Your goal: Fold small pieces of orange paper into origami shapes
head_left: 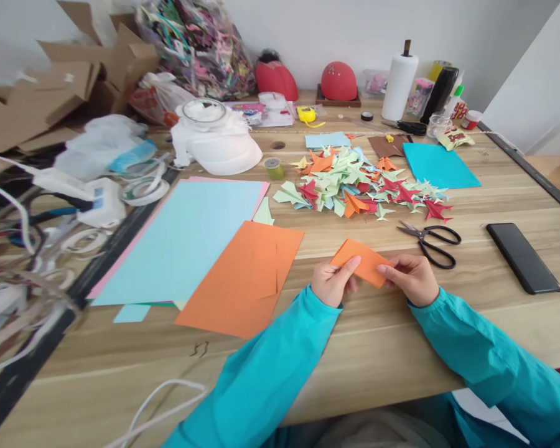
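Note:
Between my two hands, above the wooden table, is a small piece of orange paper (363,260) that looks folded. My left hand (332,281) pinches its left end, thumb on top. At the right end, the thumb and fingers of my right hand (414,278) close on its edge. Larger orange sheets (238,280) lie to the left, partly over a stack topped with light blue paper (182,239). Beyond my hands is a heap of small folded paper shapes (343,177) in green, orange, red and blue. Black-handled scissors (432,239) lie just past my right hand.
A black phone (522,258) lies at the right. Turquoise paper (441,165) sits behind the heap, near a white bottle (400,87). Cables (32,274) and cardboard boxes (51,87) crowd the left side. A green thread spool (274,168) stands near the heap.

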A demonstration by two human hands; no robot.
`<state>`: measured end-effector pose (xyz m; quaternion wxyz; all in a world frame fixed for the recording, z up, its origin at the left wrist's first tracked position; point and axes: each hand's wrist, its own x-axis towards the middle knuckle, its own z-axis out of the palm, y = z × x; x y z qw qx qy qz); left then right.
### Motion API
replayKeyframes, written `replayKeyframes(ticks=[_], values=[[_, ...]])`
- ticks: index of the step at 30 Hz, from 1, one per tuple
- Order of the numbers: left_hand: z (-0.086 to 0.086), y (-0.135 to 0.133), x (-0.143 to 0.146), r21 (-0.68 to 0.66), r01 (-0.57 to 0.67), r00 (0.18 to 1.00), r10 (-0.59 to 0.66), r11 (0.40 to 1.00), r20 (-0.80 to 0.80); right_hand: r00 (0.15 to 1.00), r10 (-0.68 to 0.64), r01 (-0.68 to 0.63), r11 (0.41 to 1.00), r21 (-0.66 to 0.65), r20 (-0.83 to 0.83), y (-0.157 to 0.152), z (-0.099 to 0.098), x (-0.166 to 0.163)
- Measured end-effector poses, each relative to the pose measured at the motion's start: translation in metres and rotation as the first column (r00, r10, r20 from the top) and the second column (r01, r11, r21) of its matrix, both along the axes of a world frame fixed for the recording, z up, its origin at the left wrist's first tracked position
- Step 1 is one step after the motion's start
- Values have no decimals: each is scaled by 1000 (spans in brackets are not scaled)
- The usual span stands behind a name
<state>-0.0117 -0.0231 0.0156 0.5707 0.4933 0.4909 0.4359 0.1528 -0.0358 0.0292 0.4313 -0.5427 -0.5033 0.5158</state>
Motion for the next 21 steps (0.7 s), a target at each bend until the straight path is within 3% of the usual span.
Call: replayKeyframes(ticks=[4, 11, 16, 21], values=[[1, -2, 0, 24, 44, 999, -43, 999, -33, 990, 139, -140, 988, -71, -16, 1, 1, 3], [3, -2, 0, -7, 167, 986, -167, 986, 2, 934, 335, -339, 941, 12, 124, 2, 5, 10], [6, 0, -3, -58, 252, 967, -249, 966, 56, 883, 469, -467, 875, -130, -21, 2, 6, 9], [7, 3, -4, -108, 296, 953, -286, 949, 101, 888, 435, -456, 874, -167, -147, 0, 7, 5]])
